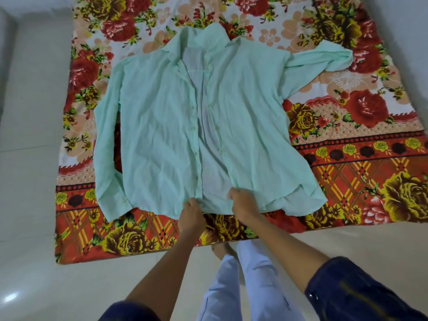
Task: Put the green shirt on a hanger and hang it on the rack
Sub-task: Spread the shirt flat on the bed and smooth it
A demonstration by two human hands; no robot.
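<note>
The pale green shirt [162, 126] lies flat and unbuttoned on a floral bedsheet [361, 172], collar away from me, its right sleeve stretched out to the far right. My left hand [191, 214] pinches the bottom hem of the left front panel. My right hand [240, 202] grips the bottom edge of the right front panel. Both hands sit at the near hem, a short gap apart. No hanger or rack is in view.
The bedsheet covers a low mattress on a white tiled floor [32, 172]. My legs in light trousers [243, 281] and a bare foot stand just before the sheet's near edge. A dark thin object [324, 10] lies at the far right corner.
</note>
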